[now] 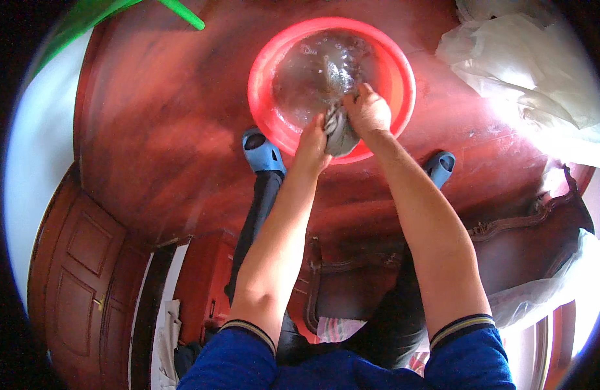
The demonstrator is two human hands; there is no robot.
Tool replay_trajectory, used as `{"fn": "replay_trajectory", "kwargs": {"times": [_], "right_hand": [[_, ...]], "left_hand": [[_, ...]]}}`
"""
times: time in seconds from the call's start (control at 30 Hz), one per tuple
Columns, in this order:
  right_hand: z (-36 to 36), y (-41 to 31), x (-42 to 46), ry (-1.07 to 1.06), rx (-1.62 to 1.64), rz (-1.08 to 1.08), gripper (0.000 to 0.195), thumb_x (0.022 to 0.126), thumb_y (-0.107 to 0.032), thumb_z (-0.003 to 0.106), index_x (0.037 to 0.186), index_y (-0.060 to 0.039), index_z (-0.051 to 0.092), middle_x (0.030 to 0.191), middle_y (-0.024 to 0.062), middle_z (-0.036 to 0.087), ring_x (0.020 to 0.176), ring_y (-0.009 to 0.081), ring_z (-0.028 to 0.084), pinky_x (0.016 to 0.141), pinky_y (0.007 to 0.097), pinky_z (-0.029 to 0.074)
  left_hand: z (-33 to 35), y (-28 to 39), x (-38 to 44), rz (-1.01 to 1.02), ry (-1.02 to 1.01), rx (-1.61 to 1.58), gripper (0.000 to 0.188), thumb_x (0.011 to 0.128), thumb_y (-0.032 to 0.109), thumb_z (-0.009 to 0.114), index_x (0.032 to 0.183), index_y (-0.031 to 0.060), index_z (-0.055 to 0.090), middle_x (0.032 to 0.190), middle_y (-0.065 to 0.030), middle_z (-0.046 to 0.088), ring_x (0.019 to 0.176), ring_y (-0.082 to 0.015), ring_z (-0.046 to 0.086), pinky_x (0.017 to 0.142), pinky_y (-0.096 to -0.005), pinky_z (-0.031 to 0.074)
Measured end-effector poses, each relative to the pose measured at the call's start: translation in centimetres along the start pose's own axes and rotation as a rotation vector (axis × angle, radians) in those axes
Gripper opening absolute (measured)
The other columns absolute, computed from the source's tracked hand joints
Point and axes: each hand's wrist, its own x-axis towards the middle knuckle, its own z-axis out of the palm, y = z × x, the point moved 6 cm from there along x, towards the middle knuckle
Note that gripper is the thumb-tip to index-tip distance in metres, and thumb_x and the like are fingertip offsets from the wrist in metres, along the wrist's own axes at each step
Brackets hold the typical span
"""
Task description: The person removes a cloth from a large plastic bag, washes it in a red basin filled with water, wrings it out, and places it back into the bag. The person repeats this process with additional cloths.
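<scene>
A round red plastic basin sits on the floor before me, holding murky grey water with some suds and bright glints. Over its near side, both hands grip a wet grey cloth. My left hand holds the cloth's left side, close to the rim. My right hand has the upper right part, with its fingers curled near the water. Between the hands the cloth looks bunched and folded. Part of it is hidden by my fingers.
Reddish-brown floor surrounds the basin. My blue clogs stand either side of its near edge. Translucent plastic sheeting lies at the right. A green plastic leg reaches in at upper left. A wooden door is at lower left.
</scene>
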Motion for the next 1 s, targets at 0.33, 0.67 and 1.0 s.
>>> {"fn": "replay_trajectory", "kwargs": {"times": [0.33,0.67,1.0], "right_hand": [[1.5,4.8,-2.4,0.036,0.474,0.155,0.029,0.098,-0.028,0.062,0.104,0.0002,0.058,0.092,0.0249,0.071,0.083,0.0409,0.073,0.067,0.0466,0.058],[-9.7,-8.3,-21.3,-0.096,0.311,-0.415,0.043,0.087,-0.01,0.07,0.128,-0.0034,0.063,0.113,0.0222,0.064,0.109,0.0386,0.063,0.096,0.0471,0.051],[-12.3,-8.9,-14.5,-0.437,0.571,-0.109,0.05,0.103,-0.047,0.061,0.123,-0.0023,0.073,0.109,0.0085,0.073,0.103,0.0157,0.064,0.093,0.0338,0.052]], "left_hand": [[1.5,2.1,0.3,-0.124,0.208,0.249,0.084,0.099,0.062,0.057,0.163,0.0189,0.023,0.168,-0.0133,0.025,0.146,-0.0453,0.036,0.107,-0.0672,0.042],[-3.0,4.6,-9.3,0.121,0.156,0.988,0.044,0.095,0.025,0.06,0.129,-0.0024,0.06,0.114,-0.0195,0.07,0.105,-0.0292,0.068,0.09,-0.042,0.053],[8.7,9.7,-27.5,0.384,-0.171,0.995,0.037,0.103,0.011,0.051,0.138,0.002,0.052,0.117,-0.009,0.064,0.106,-0.0162,0.059,0.096,-0.0351,0.048]]}}
